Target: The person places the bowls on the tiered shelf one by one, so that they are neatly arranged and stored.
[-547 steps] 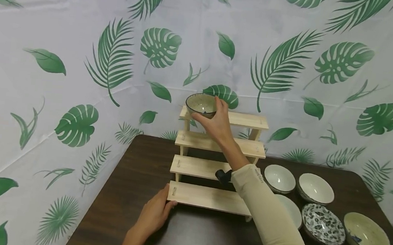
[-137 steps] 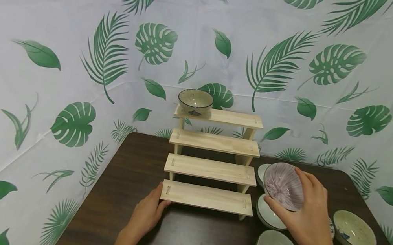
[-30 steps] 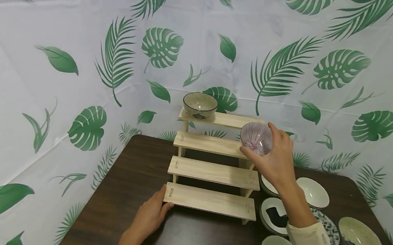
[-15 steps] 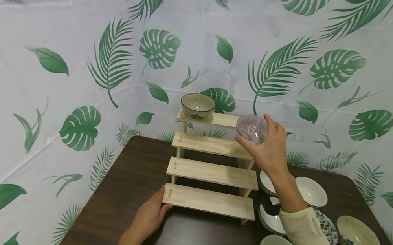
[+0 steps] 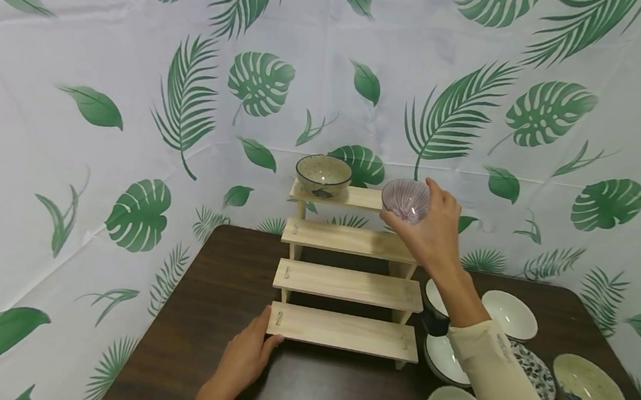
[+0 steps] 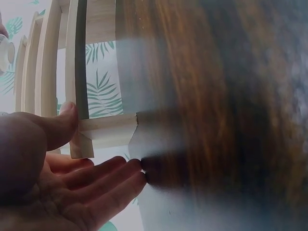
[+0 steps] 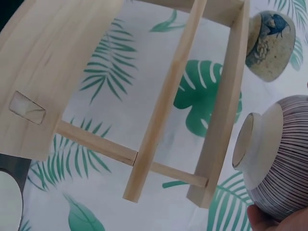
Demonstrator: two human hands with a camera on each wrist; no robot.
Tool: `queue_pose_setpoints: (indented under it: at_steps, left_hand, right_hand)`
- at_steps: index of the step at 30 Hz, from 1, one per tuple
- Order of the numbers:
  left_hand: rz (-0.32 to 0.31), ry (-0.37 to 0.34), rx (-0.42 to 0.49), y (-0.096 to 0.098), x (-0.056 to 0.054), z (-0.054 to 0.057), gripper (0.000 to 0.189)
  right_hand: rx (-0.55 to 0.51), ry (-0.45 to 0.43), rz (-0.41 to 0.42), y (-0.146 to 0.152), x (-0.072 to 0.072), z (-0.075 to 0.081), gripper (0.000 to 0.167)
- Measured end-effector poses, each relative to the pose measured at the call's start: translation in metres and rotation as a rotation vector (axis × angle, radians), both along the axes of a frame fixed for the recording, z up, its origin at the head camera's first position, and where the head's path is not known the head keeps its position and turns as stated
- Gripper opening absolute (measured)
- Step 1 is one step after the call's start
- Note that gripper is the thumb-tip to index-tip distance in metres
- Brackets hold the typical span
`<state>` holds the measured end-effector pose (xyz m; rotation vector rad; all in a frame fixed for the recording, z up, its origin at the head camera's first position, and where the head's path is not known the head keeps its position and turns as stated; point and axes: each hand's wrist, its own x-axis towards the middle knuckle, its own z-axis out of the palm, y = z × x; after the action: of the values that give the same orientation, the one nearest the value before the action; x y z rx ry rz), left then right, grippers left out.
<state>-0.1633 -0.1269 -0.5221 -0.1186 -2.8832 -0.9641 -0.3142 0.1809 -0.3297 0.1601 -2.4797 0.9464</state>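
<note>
so, right hand grips glossy striped bowl near stepped wooden rack

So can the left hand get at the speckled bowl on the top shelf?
Probably yes, reaching up: the left hand touches the wooden stand low down, nothing visible blocks its left side, and the right hand holds the purple bowl right of the speckled bowl.

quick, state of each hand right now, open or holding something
Left hand: open, touching the end of the bottom wooden shelf.
Right hand: closed, holding the purple striped bowl.
</note>
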Motion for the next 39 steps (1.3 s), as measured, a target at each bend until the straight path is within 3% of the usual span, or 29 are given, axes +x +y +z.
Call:
queue_pose_setpoints:
  at_steps: [23, 31, 39]
  left_hand:
    - [0.003, -0.002, 0.008, 0.001, 0.001, 0.001, 0.067]
    - [-0.001, 0.001, 0.015, 0.001, 0.003, 0.000, 0.067]
    - [0.002, 0.007, 0.008, 0.001, 0.002, 0.000, 0.067]
  right_hand:
    - [0.030, -0.044, 0.003, -0.011, -0.039, 0.005, 0.109]
    - [0.010, -0.099, 0.000, -0.010, -0.043, 0.008, 0.110]
    - [0.010, -0.097, 0.000, -0.014, -0.048, 0.008, 0.112]
